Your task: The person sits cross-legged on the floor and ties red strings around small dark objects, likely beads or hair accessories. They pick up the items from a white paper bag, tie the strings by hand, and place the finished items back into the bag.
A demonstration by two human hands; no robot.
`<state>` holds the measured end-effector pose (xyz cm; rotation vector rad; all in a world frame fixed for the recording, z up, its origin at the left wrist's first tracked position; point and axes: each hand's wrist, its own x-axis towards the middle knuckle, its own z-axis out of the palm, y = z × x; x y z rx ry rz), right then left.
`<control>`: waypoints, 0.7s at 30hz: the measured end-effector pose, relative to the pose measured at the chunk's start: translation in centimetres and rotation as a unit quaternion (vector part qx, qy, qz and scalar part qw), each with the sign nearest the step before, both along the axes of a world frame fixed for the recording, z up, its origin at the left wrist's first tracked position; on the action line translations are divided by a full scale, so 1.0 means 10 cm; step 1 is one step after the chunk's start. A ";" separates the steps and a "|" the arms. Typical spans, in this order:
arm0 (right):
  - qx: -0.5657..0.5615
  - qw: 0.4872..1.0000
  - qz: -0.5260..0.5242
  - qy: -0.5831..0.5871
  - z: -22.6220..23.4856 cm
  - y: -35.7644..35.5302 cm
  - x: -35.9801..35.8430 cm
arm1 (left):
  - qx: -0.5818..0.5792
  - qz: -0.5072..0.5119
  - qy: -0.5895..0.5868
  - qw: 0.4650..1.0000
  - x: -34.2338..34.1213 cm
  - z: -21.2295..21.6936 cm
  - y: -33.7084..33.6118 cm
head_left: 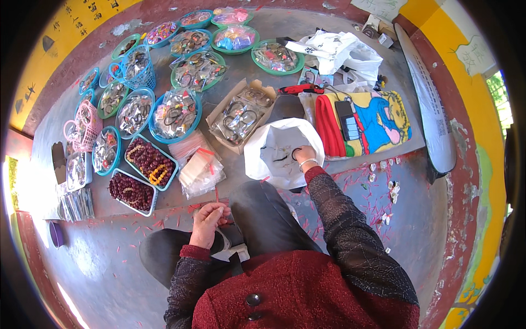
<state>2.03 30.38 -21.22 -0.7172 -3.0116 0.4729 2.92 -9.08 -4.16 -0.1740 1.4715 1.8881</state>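
Observation:
My left hand (208, 223) is raised by my knee with its fingers pinched together. A thin red strip (217, 195) stands up from the fingertips. On the right, my right hand (307, 157) reaches over the rim into a white bag (257, 157) that lies open on the low platform. Its fingers are closed on a small dark cord loop (295, 154). A few more dark cord pieces (281, 158) lie at the bottom of the bag. A pale bracelet circles my right wrist.
Left of the bag stands a cardboard box (211, 122) of bagged cords, with clear plastic bags (201, 174) nearer me. Bead trays (156, 207) and several basins of packets (198, 125) fill the left. A phone (347, 120) rests on a colourful towel (378, 143). Red scraps litter the floor.

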 end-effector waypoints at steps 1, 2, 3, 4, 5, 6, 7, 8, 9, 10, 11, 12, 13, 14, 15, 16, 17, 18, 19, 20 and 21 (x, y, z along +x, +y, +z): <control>-0.023 0.999 -0.036 0.012 -0.03 -0.07 -0.10 | -0.012 -0.001 -0.003 1.000 0.00 0.00 -0.01; -0.044 0.996 -0.074 0.022 -0.02 -0.12 -0.17 | -0.021 -0.004 -0.007 1.000 0.00 -0.01 -0.01; -0.052 0.995 -0.077 0.027 -0.09 -0.11 -0.22 | -0.031 -0.008 -0.010 0.999 0.00 -0.01 0.00; -0.060 0.994 -0.082 0.031 -0.12 -0.12 -0.27 | -0.034 -0.021 -0.003 0.999 -0.01 -0.01 0.01; -0.070 0.993 -0.084 0.035 -0.14 -0.15 -0.31 | -0.038 -0.033 0.003 0.999 0.00 -0.02 0.02; -0.066 0.995 -0.061 0.052 -0.16 -0.18 -0.32 | -0.041 -0.045 0.010 0.998 0.00 -0.02 0.02; -0.062 0.995 -0.060 0.054 -0.17 -0.20 -0.34 | -0.054 -0.057 0.021 0.997 0.00 -0.02 0.03; -0.056 0.995 -0.060 0.056 -0.20 -0.20 -0.36 | -0.066 -0.070 0.032 0.995 -0.01 -0.02 0.05; -0.051 0.995 -0.060 0.057 -0.22 -0.19 -0.38 | -0.078 -0.084 0.043 0.992 -0.01 -0.01 0.06; -0.044 0.996 -0.048 0.063 -0.24 -0.19 -0.39 | -0.081 -0.085 0.042 0.992 -0.01 0.00 0.07; -0.035 0.996 -0.036 0.070 -0.25 -0.17 -0.41 | -0.083 -0.087 0.041 0.992 -0.01 0.02 0.08; -0.027 0.996 -0.024 0.076 -0.26 -0.16 -0.42 | -0.085 -0.088 0.041 0.992 -0.02 0.03 0.09; -0.015 0.998 -0.015 0.055 -0.27 -0.14 -0.43 | -0.086 -0.088 0.043 0.991 -0.02 0.03 0.09; -0.004 0.999 -0.005 0.033 -0.25 -0.14 -0.46 | -0.087 -0.087 0.045 0.991 -0.02 0.04 0.09; 0.008 1.000 0.004 0.012 -0.23 -0.14 -0.49 | -0.088 -0.086 0.047 0.991 -0.02 0.04 0.09; 0.004 1.000 0.004 -0.016 -0.21 -0.16 -0.51 | -0.089 -0.088 0.048 0.991 -0.02 0.04 0.09; 0.002 0.999 0.004 -0.042 -0.20 -0.16 -0.54 | -0.090 -0.089 0.050 0.991 -0.02 0.05 0.09; -0.001 0.998 0.004 -0.068 -0.18 -0.17 -0.56 | -0.091 -0.090 0.052 0.990 -0.03 0.06 0.10; -0.007 0.998 -0.003 -0.068 -0.16 -0.16 -0.54 | -0.093 -0.093 0.053 0.990 -0.02 0.05 0.10; -0.013 0.998 -0.007 -0.068 -0.12 -0.17 -0.53 | -0.096 -0.092 0.055 0.990 -0.02 0.04 0.09; -0.019 0.997 -0.012 -0.067 -0.08 -0.19 -0.51 | -0.099 -0.091 0.056 0.989 -0.01 0.04 0.08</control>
